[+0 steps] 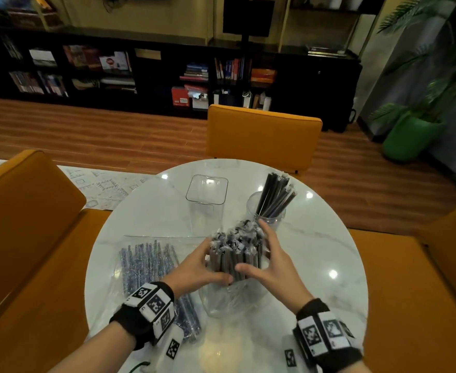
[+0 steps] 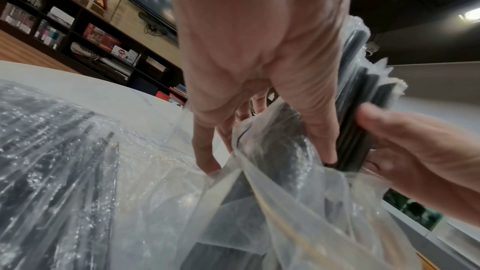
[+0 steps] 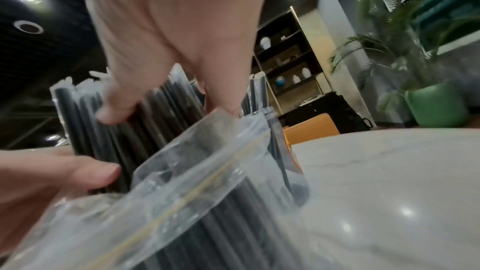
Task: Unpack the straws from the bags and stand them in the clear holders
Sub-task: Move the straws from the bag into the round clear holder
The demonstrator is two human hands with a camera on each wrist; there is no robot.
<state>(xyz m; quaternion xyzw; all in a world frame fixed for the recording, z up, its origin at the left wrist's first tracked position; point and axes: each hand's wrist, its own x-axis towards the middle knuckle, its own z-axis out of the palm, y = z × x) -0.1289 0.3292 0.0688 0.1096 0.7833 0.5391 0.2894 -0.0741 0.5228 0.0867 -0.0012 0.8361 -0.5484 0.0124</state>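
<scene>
A thick bundle of wrapped black straws point(image 1: 236, 251) stands upright, its lower part still inside an open clear bag point(image 1: 230, 300). My left hand point(image 1: 208, 262) grips the bundle from the left and my right hand point(image 1: 268, 253) from the right, thumbs toward me. In the left wrist view my left hand's fingers point(image 2: 205, 151) reach down by the bag point(image 2: 272, 202) beside the bundle point(image 2: 355, 120). In the right wrist view my thumb and fingers point(image 3: 116, 108) curl round the straws point(image 3: 85, 122). The square clear holder point(image 1: 207, 193) is empty. The round clear holder point(image 1: 265, 215) holds several black straws.
A second bag of wrapped straws point(image 1: 154, 267) lies flat on the round white marble table point(image 1: 315, 251), left of my hands, partly under my left wrist. Orange chairs point(image 1: 261, 135) ring the table. A green plant pot point(image 1: 407, 138) stands at the right.
</scene>
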